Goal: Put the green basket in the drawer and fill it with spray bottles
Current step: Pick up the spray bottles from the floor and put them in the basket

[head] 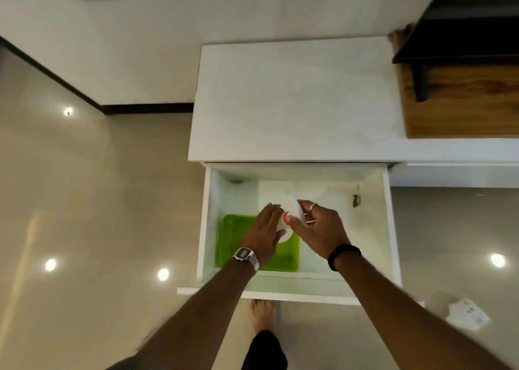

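The green basket (233, 229) lies in the left part of the open white drawer (389, 229). My right hand (320, 229) grips a white spray bottle (295, 208) with a red collar, tilted over the basket's right side. My left hand (265, 233), with a metal watch on the wrist, rests flat on a second white bottle (284, 236) lying in the basket; most of that bottle is hidden under the hand. Whether the left fingers grip it or only touch it is unclear.
The white cabinet top (295, 103) sits just behind the drawer. A wooden shelf with a black bracket (460, 97) is at the upper right. My bare foot (264, 316) stands on the glossy floor below the drawer front. A white power strip (467, 313) lies at right.
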The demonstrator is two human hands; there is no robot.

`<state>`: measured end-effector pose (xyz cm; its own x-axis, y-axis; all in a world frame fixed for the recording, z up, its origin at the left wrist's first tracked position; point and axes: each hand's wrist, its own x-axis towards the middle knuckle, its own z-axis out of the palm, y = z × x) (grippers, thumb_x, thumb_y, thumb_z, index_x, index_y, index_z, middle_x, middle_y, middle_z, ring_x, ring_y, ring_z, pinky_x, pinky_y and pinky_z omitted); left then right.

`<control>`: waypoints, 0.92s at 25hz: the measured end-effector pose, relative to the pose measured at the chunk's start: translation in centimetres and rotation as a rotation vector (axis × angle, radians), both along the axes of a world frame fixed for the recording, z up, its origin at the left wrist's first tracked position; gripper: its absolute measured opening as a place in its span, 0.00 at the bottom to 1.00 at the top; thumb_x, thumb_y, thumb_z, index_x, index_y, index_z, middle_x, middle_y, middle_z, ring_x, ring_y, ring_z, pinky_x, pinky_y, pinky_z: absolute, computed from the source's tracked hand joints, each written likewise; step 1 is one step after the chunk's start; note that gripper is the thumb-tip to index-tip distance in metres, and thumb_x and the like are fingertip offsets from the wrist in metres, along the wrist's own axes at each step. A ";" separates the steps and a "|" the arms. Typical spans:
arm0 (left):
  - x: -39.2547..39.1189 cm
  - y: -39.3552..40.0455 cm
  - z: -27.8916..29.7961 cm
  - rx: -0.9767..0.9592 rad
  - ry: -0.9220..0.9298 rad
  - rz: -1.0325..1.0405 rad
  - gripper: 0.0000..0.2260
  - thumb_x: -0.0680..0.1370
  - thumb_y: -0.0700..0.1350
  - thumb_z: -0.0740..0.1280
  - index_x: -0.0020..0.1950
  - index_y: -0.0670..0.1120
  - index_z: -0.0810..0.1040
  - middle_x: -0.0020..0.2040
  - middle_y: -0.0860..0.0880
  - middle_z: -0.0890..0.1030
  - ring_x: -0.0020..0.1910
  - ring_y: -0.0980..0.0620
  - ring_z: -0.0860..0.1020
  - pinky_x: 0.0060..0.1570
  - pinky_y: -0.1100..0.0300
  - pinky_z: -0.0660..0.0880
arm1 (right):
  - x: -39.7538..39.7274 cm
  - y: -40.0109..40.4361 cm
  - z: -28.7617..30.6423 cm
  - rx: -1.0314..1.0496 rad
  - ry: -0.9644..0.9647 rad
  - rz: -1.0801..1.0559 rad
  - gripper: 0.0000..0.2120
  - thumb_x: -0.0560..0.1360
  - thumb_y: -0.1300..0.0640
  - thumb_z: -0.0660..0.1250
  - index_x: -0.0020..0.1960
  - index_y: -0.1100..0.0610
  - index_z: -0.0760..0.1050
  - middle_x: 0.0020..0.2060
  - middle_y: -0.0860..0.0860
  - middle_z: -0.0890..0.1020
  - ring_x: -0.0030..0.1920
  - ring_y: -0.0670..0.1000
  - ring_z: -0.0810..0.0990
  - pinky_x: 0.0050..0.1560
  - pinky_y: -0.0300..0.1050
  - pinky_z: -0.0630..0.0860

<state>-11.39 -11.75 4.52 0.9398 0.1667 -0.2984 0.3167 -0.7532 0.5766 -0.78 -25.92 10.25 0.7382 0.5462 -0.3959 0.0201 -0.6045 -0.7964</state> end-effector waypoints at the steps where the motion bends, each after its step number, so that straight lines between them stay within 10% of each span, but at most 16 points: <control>1: -1.0 1.2 -1.3 -0.010 0.053 0.007 0.23 0.81 0.42 0.64 0.75 0.38 0.66 0.77 0.40 0.66 0.79 0.41 0.60 0.77 0.49 0.61 | -0.7 1.3 -1.4 -0.054 0.008 0.035 0.17 0.71 0.41 0.70 0.58 0.44 0.80 0.43 0.39 0.85 0.43 0.39 0.83 0.44 0.35 0.80; 6: -4.9 7.9 -4.3 -0.048 0.350 0.029 0.31 0.77 0.33 0.63 0.79 0.42 0.60 0.80 0.43 0.59 0.79 0.42 0.60 0.75 0.50 0.62 | -5.1 5.9 -7.9 -0.238 0.091 0.195 0.14 0.75 0.44 0.68 0.47 0.54 0.81 0.36 0.50 0.83 0.40 0.52 0.80 0.39 0.44 0.75; 14: -6.9 14.6 -4.0 -0.026 0.135 0.327 0.21 0.78 0.33 0.56 0.70 0.44 0.72 0.68 0.44 0.77 0.63 0.45 0.79 0.62 0.50 0.76 | -10.5 9.7 -13.0 -0.284 0.041 0.618 0.18 0.79 0.56 0.63 0.69 0.54 0.75 0.69 0.51 0.76 0.69 0.51 0.74 0.70 0.43 0.66; 23: -7.1 13.1 -5.6 -0.009 0.065 0.065 0.16 0.83 0.45 0.56 0.68 0.45 0.72 0.63 0.46 0.79 0.57 0.46 0.78 0.52 0.53 0.75 | -13.1 13.5 -15.2 -0.376 -0.142 0.752 0.14 0.79 0.51 0.61 0.59 0.57 0.78 0.58 0.53 0.80 0.58 0.58 0.78 0.49 0.53 0.79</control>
<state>-18.53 1.38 -1.11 0.9054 0.2239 -0.3607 0.4022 -0.7242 0.5601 -13.87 -12.41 -4.91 0.2879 0.7616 -0.5805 0.6066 -0.6141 -0.5048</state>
